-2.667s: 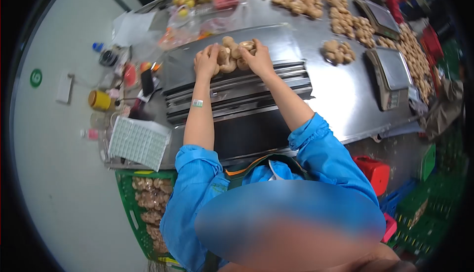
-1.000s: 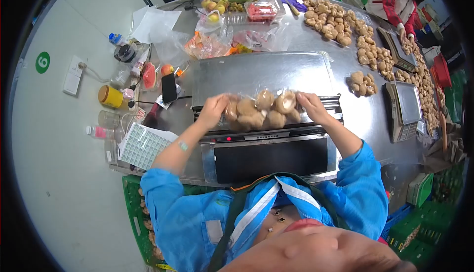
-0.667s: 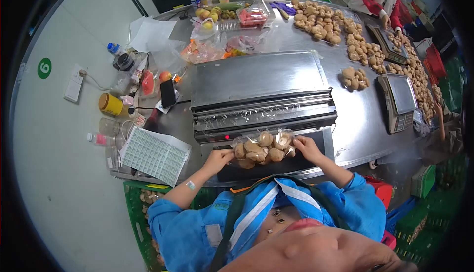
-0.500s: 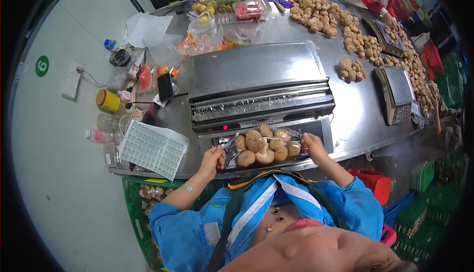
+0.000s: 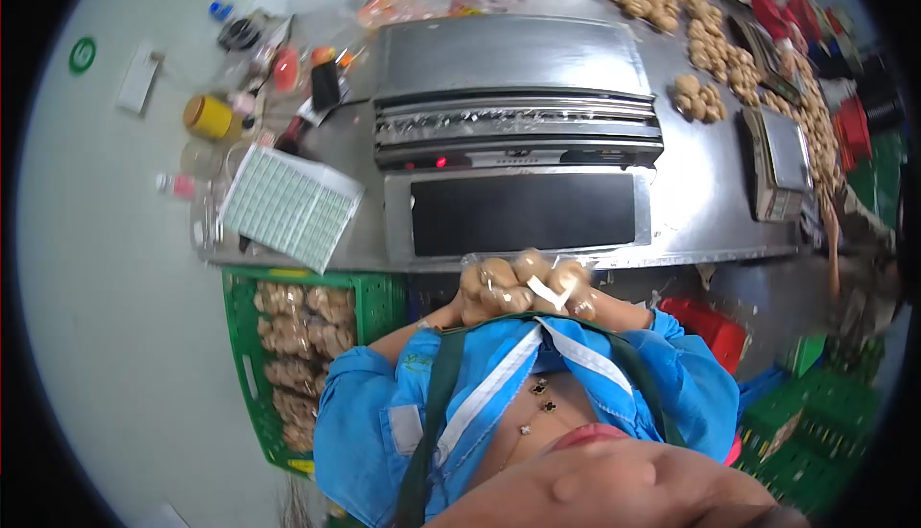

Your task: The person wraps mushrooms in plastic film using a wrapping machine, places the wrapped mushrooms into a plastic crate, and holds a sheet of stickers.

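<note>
Both your hands, left hand point(image 5: 459, 311) and right hand point(image 5: 587, 305), clutch wrapped mushroom pack point(image 5: 521, 283) off surface point(image 5: 691, 211); film may tear, spilling mushrooms.

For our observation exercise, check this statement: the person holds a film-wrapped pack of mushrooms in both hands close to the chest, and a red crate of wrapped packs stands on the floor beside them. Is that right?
Not quite. The head view shows the crate is green, not red. The rest holds: the wrapped mushroom pack is held near the chest by the left hand and right hand.
</note>
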Demonstrator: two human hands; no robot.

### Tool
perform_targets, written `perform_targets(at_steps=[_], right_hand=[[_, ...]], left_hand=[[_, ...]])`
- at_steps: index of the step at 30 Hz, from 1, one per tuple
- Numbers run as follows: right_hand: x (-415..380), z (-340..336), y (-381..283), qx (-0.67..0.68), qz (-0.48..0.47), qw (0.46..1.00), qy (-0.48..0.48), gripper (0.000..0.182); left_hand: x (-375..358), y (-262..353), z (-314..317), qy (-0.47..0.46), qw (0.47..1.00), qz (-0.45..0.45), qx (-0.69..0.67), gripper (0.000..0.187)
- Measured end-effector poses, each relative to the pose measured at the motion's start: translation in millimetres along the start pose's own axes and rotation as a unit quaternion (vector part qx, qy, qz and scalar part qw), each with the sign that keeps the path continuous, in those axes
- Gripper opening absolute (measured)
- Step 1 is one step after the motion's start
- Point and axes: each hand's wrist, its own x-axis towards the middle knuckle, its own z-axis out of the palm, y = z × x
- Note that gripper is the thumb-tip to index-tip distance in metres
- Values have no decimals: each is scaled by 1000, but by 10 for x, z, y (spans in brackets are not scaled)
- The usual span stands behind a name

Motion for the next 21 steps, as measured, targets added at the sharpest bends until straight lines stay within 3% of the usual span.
perform_targets(at_steps=[2,3,4,6,8,9,10,12,13,14,15,16,17,18,20,21], right_hand=[[-163,132,-209,-227,37,972,-52,34],[-222,111,-432,-486,46,871,-56,34],[-259,60,-671,-616,48,785,-36,34],[-341,-178,-996,-379,-84,921,-28,46],[-627,368,-1098,-518,-118,841,-105,69],[-635,628,-1039,-718,-161,662,-142,79],[-482,641,-942,-695,-142,687,-157,77],[-97,445,-704,-553,-103,806,-181,76],[46,380,-558,-495,-136,840,-175,73],[191,350,-418,-430,-166,873,-162,70],[362,355,-262,-424,-186,876,-136,60],[444,535,-80,-389,-218,880,-164,65],[480,751,173,-444,-233,844,-188,72],[486,974,417,-498,-247,805,-209,80],[377,1623,640,-445,-228,806,-317,92],[490,1825,744,-480,-233,766,-358,94]], left_hand=[[-18,155,252,-51,998,37,9,26],[-57,203,363,-65,996,63,16,27],[-86,227,457,-71,993,90,15,27],[-139,189,619,-69,985,161,-2,28],[-194,50,755,-52,968,241,-37,29],[-232,-18,802,-43,955,286,-64,30],[-271,-103,834,-44,934,342,-94,30],[-353,-306,826,-95,845,492,-187,31],[-477,-380,800,-80,817,527,-221,32],[-849,-374,822,101,866,409,-270,43],[-1117,-385,804,272,867,272,-317,54],[-1260,-128,1041,361,862,331,-130,71],[-1283,-267,980,544,755,358,69,77],[-1273,-412,925,684,587,347,259,83],[-1725,-283,825,692,547,416,221,74],[-1998,-224,784,690,535,444,201,71]])
